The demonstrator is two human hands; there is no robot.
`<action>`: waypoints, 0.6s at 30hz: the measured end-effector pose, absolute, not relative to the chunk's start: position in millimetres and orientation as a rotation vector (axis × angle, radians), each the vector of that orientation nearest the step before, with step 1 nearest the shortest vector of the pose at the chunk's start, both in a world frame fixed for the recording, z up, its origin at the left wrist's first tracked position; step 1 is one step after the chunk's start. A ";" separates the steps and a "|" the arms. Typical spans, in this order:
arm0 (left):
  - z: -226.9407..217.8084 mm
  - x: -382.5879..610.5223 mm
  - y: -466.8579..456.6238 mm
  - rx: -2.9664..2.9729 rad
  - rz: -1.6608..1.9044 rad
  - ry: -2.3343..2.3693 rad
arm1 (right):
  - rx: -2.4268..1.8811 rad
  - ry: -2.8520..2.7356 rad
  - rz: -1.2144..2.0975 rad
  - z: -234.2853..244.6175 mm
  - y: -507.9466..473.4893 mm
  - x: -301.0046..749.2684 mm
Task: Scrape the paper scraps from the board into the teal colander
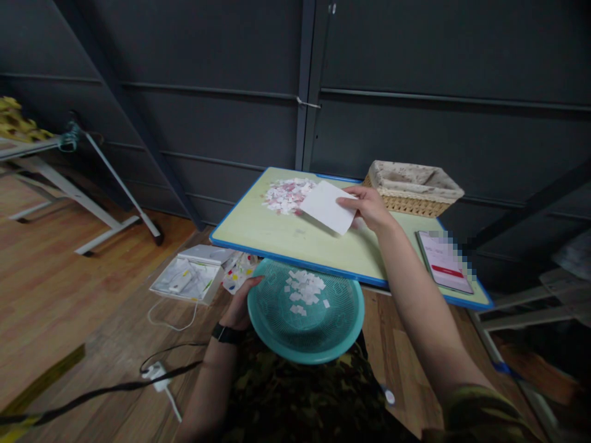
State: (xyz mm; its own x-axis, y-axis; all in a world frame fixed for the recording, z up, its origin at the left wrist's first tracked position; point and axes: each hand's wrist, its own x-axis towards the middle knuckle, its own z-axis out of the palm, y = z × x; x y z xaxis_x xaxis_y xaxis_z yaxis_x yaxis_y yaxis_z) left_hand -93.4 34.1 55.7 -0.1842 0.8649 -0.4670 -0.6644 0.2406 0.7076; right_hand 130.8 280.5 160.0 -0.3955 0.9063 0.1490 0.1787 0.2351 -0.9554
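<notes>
A: Holding what, the two hands?

B: The right hand (369, 206) pinches a white rectangular paper card (327, 207) at one edge, fingers closed on it, over the pale green table with the blue rim (286, 237). The left hand (240, 304) grips the rim of a round teal plastic mesh basin (323, 344), just below the table's near edge.

A: And the scraps?

B: A heap of small pink and white paper scraps (287, 195) lies at the table's far left. The card is touching it or just beside it; I cannot tell which. A few white scraps (305, 290) sit in the basin.

A: What else is on the table?

B: A lined wicker basket (413, 184) at its far right corner, and a lit smartphone (443, 261) by its right edge.
</notes>
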 end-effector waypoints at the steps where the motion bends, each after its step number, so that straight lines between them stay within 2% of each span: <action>1: 56.4 -93.1 33.9 0.242 1.392 1.082 | -1.007 -1.760 1.218 161.1 279.6 131.4; 18: 52.9 -112.8 28.3 0.201 1.418 1.132 | -0.951 -2.102 1.090 161.1 289.6 142.8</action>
State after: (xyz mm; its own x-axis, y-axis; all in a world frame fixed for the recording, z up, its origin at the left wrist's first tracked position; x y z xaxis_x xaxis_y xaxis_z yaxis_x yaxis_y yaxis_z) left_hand -112.8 28.3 52.9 -0.2369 0.8370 -0.4932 -0.6663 0.2294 0.7095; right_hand 142.8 289.6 161.1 -0.5766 0.7997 0.1672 0.3242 0.4118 -0.8516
